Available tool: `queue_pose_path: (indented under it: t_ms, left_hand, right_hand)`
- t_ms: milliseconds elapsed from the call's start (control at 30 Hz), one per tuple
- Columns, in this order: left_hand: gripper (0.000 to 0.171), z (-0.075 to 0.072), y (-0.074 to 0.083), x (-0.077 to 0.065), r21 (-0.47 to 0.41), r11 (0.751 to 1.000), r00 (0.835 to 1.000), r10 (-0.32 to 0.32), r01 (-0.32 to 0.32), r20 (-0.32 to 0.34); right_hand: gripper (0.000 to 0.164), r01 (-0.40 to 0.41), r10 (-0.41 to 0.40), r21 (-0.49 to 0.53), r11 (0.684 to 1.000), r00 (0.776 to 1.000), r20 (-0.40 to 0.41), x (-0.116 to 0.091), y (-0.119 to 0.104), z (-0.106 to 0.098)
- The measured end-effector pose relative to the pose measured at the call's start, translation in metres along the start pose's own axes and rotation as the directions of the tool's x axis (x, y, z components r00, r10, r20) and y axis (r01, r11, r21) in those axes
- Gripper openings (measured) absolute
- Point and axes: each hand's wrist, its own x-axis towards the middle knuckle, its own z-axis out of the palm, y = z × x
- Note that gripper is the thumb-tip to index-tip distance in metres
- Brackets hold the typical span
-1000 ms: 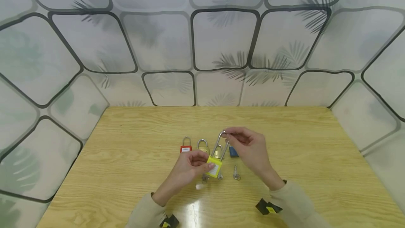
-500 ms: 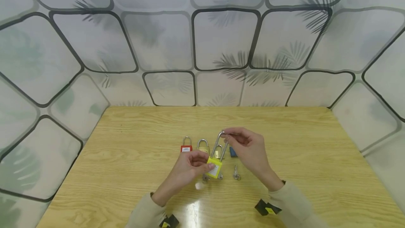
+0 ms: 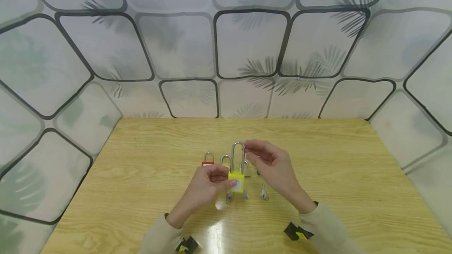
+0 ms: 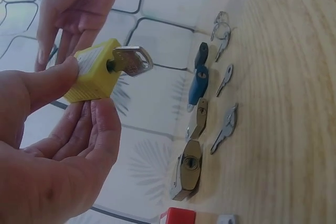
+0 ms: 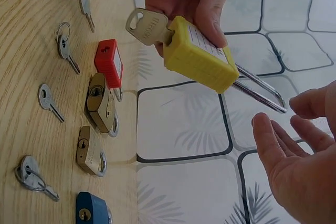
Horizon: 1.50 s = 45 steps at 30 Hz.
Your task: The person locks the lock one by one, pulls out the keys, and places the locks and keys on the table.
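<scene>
My left hand [image 3: 205, 185] holds a yellow padlock [image 3: 236, 176] upright above the table, thumb on its white label. A key [image 5: 148, 26] sticks out of the keyhole in its base. The long steel shackle [image 3: 233, 154] points up, away from the key. Beside the shackle's curved end is my right hand [image 3: 270, 164], fingers loosely bent; the right wrist view shows a gap between its fingertips and the metal. Behind the yellow padlock, a red padlock [image 5: 107, 61], two brass padlocks [image 5: 100, 103] and a blue padlock [image 5: 89, 208] stand in a row.
Several loose keys [image 5: 46, 98] lie on the wooden table [image 3: 148, 183] in front of the row, some on rings. A dark padlock [image 4: 201, 55] stands beyond the blue one. Patterned fabric walls [image 3: 190, 97] border the table at the back and sides.
The right fingers have let go of the shackle, which they were pinching. The yellow padlock has swung from a rightward tilt to upright in the left hand.
</scene>
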Motion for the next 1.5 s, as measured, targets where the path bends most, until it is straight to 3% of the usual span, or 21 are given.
queue_pose_path:
  t_ms: [100,233,500,700,867,1100,1300,1500]
  left_hand:
    - [0.028,-0.004,0.004,0.001,-0.017,1.000,0.999,-0.003,0.003,-0.035]
    - [0.027,-0.011,0.009,0.003,-0.024,1.000,0.998,0.002,-0.004,-0.069]
    - [0.028,-0.017,0.016,0.006,-0.151,0.988,0.995,-0.011,-0.005,-0.101]
    - [0.030,-0.019,0.019,0.006,-0.178,0.984,0.992,-0.047,0.026,-0.116]
    - [0.030,-0.018,0.019,0.005,-0.178,0.983,0.991,-0.066,0.045,-0.117]
    - [0.026,-0.016,0.014,0.006,-0.198,0.979,0.992,-0.065,0.042,-0.111]
    - [0.025,-0.014,0.012,0.006,-0.198,0.979,0.991,-0.066,0.042,-0.119]
    - [0.023,-0.011,0.010,0.007,-0.181,0.983,0.987,-0.062,0.035,-0.148]
  right_hand:
    - [0.030,-0.043,0.043,-0.007,0.999,0.999,0.010,-0.001,0.001,-0.002]
    - [0.023,-0.158,0.157,0.001,0.987,0.986,0.060,-0.005,0.006,-0.005]
    - [0.021,-0.387,0.345,0.154,0.909,0.907,0.242,-0.017,0.024,-0.003]
    - [0.012,-0.482,0.396,0.216,0.849,0.852,0.343,-0.024,0.028,0.007]
    - [0.014,-0.508,0.390,0.267,0.819,0.834,0.390,-0.027,0.030,0.015]
    - [0.017,-0.485,0.373,0.251,0.838,0.844,0.386,-0.027,0.032,0.020]
    - [0.020,-0.417,0.357,0.190,0.889,0.890,0.283,-0.027,0.032,0.027]
    - [0.019,-0.313,0.303,0.043,0.949,0.940,0.159,-0.031,0.030,0.032]
